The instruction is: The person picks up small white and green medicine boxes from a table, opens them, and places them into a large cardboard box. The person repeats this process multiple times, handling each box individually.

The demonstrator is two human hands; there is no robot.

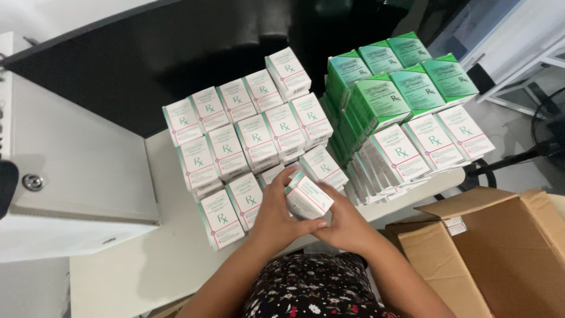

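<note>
Small white medicine carton (308, 198) with a pink-and-teal edge sits tilted between a person's two hands, just above the near edge of a white table (147, 259). Left hand (278, 213) wraps its fingers around the carton's left side, thumb lying along the bottom; right hand (343, 222) cups it from beneath and the right, so both are pinching the one box. Just behind it, rows of matching white cartons (247, 141) stand packed edge to edge. Further right, green cartons (400, 79) are stacked above more white ones (432, 141). An open cardboard box (488, 253) stands at the person's right, a grey metal cabinet (76, 176) at the left.
</note>
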